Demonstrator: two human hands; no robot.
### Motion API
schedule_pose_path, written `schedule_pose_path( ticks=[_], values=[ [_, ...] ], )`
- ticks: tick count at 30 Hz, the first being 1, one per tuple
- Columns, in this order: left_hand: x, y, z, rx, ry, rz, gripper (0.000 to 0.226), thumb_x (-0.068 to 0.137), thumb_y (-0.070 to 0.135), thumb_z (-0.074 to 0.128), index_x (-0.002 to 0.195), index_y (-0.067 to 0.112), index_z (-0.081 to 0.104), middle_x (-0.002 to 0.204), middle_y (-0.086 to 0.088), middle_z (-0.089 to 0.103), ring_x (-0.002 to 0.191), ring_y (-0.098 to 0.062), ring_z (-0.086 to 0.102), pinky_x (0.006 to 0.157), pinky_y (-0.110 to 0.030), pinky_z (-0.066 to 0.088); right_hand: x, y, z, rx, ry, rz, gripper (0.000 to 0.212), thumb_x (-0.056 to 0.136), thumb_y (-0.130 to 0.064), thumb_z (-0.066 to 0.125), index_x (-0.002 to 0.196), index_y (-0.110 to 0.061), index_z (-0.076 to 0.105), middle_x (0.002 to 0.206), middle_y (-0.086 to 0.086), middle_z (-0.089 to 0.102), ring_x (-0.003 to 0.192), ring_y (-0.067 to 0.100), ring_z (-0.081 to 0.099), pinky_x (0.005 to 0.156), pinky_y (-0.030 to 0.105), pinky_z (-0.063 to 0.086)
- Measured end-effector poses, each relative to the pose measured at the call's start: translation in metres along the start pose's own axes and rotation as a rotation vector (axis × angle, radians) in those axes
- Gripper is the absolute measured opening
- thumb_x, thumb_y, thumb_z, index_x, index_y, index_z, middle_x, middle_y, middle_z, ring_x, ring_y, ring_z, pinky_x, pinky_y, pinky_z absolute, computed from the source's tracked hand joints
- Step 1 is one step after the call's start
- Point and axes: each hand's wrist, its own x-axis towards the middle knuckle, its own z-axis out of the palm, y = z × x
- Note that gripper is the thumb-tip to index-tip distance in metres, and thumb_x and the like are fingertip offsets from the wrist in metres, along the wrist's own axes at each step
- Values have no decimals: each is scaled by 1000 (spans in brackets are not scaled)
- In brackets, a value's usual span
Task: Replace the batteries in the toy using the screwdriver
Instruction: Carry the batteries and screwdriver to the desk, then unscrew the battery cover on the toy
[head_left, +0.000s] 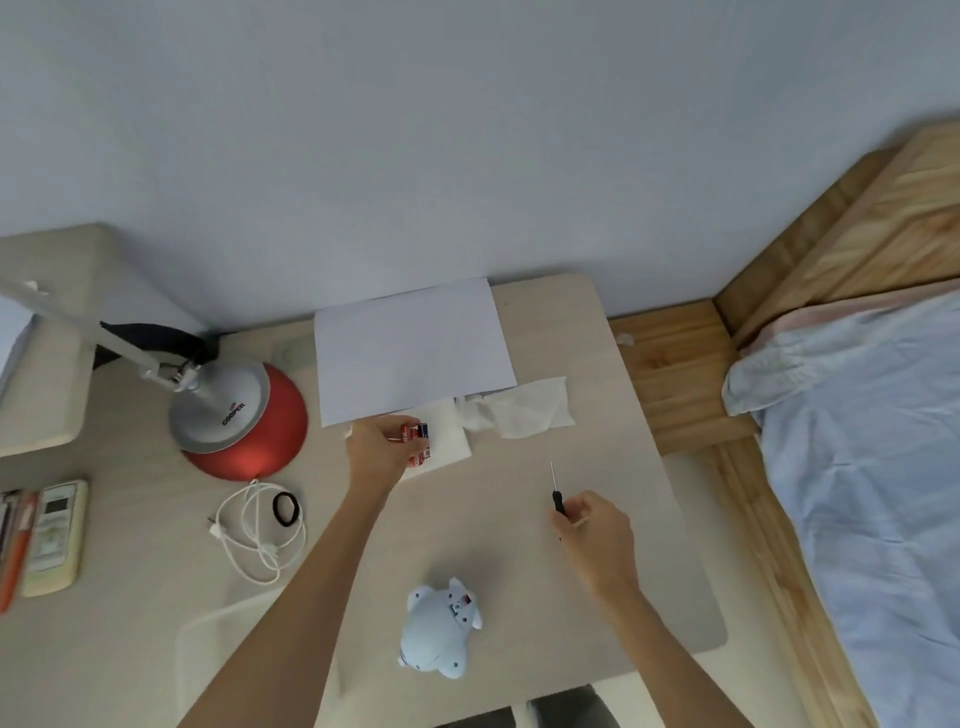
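Pale-blue toy (439, 631) lies nearest, red batteries (418, 441) farther left, black-handled screwdriver (556, 493) farther right.

My pale beige table (649, 571) stands against a plain grey-white wall (467, 130). To my right is a wooden bed frame (883, 218) with light blue bedding (883, 467), in soft, even light.
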Motion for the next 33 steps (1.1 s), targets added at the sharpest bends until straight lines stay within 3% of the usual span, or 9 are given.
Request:
schedule_pose_path(
  ticks=[5,9,14,16,18,21,25,29,33],
  values=[
    [5,-9,3,28,48,36,27,73,4,95,97,14,85,86,2,82,80,-13,79,83,-38,66,1,7,13,-19,19,-10,20,91,-34,76,76,-25,67,74,-9,71,70,10,68,64,34,55],
    [2,-10,6,87,53,89,39,77,8,94,113,10,82,96,1,81,84,-5,75,79,-16,57,-2,11,17,-78,66,-60,19,90,-26,74,75,-27,63,73,-8,67,69,10,64,64,37,55],
    [0,-10,7,164,63,120,41,78,11,94,117,11,80,90,6,79,79,-1,74,68,-3,50,-2,18,21,-146,90,-87,21,90,-29,72,76,-29,57,76,-6,62,72,14,60,66,41,53],
    [0,-12,4,184,77,122,42,78,11,93,118,10,80,91,4,79,84,-5,75,76,-7,55,-2,18,21,-154,91,-88,20,91,-30,71,77,-28,57,77,-5,61,72,15,60,67,41,53],
    [-1,-13,0,208,78,115,44,77,14,94,118,11,80,95,3,77,86,-9,74,86,-27,63,-2,20,22,-171,88,-99,20,92,-31,71,79,-28,56,78,-6,60,73,15,59,68,41,53],
    [-3,-15,-7,208,67,101,47,75,17,96,118,11,79,95,2,73,76,-13,75,77,-42,68,-1,24,23,-211,83,-101,18,92,-34,71,82,-30,56,79,-7,60,74,16,60,70,44,56],
    [-12,-18,-21,239,76,132,48,76,23,96,120,15,78,98,4,73,82,-14,74,75,-45,67,-1,23,22,-264,70,-106,18,92,-38,70,84,-30,57,81,-7,61,74,16,62,69,45,57],
    [-38,-16,-41,412,94,232,45,86,31,88,126,15,75,116,0,74,92,-13,70,82,-33,57,1,20,20,-335,43,-107,18,94,-41,69,88,-28,57,84,-7,62,75,16,62,71,43,57],
    [-73,-23,-64,563,80,338,53,92,46,79,138,20,67,132,-1,67,108,-20,68,91,-41,59,0,10,17,-453,1,-106,22,98,-38,65,91,-20,56,94,0,62,86,27,65,74,41,54]
  ],
)
